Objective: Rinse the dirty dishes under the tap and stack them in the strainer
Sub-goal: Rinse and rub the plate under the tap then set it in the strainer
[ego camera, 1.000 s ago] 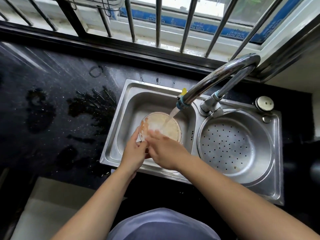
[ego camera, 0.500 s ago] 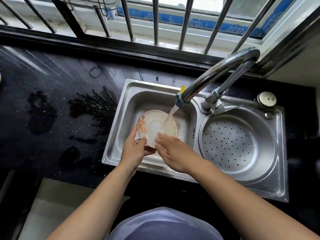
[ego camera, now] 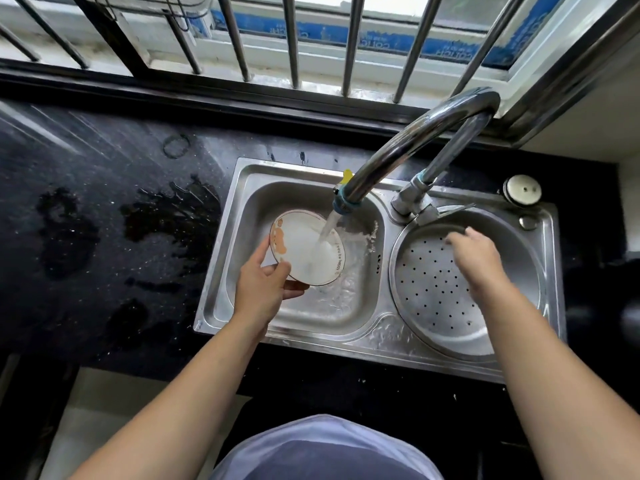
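The black speckled stone counter [ego camera: 104,209] around the double stainless steel sink [ego camera: 221,237] is wet in patches. Right of the curved chrome tap [ego camera: 415,133], the round perforated steel strainer [ego camera: 433,292] is empty. Under the tap's stream, the small white round plate with orange markings [ego camera: 304,251] sits tilted in the left hand [ego camera: 259,289], pinched at its near edge. The right hand [ego camera: 474,254] hovers over the strainer, fingers spread, holding nothing. One-handed and wet, the plate could slip into the basin.
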Demonstrator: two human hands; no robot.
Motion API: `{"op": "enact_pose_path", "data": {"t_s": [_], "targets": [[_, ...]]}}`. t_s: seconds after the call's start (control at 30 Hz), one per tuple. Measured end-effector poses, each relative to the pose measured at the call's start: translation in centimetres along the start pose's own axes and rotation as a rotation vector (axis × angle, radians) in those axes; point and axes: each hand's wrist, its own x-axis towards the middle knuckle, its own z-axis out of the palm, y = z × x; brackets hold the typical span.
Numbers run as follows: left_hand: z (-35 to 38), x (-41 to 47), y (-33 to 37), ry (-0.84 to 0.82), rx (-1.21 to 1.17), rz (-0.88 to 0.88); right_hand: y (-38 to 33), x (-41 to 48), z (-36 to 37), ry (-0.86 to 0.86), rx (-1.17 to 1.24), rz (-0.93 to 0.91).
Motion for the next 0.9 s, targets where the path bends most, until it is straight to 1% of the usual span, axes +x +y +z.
{"op": "enact_pose_path", "data": {"t_s": [0.07, 0.17, 0.3, 0.37, 0.6, 0.7, 0.83, 0.9], "targets": [[0.2, 0.3, 0.0, -0.007, 0.001, 0.001, -1.0, 1.5, -0.2, -0.032, 0.183, 0.051], [0.5, 0.7, 0.0, -0.015, -0.041, -0.024, -2.3, 3.0, 0.3, 0.005, 0.254, 0.055], [1.2, 0.8, -0.4, 0.002, -0.150, -0.111, -3.7, 3.8, 1.6, 0.003, 0.193, -0.014], [1.5, 0.7, -0.4, 0.002, -0.193, -0.154, -3.9, 4.3, 1.9, -0.007, 0.188, -0.017], [3.8, 0.6, 0.0, -0.069, -0.400, -0.309, -1.6, 4.1, 0.8, -0.061, 0.090, -0.050], [5.3, 0.8, 0.4, -0.130, -0.533, -0.391, 0.1, 2.0, 0.7, -0.058, 0.079, -0.053], [6.5, 1.5, 0.8, -0.128, -0.781, -0.470, 3.3, -0.2, 0.9, -0.118, 0.050, -0.022], [6.6, 1.7, 0.8, -0.153, -0.888, -0.515, 4.9, -0.9, 0.7, -0.124, 0.016, -0.027]]}}
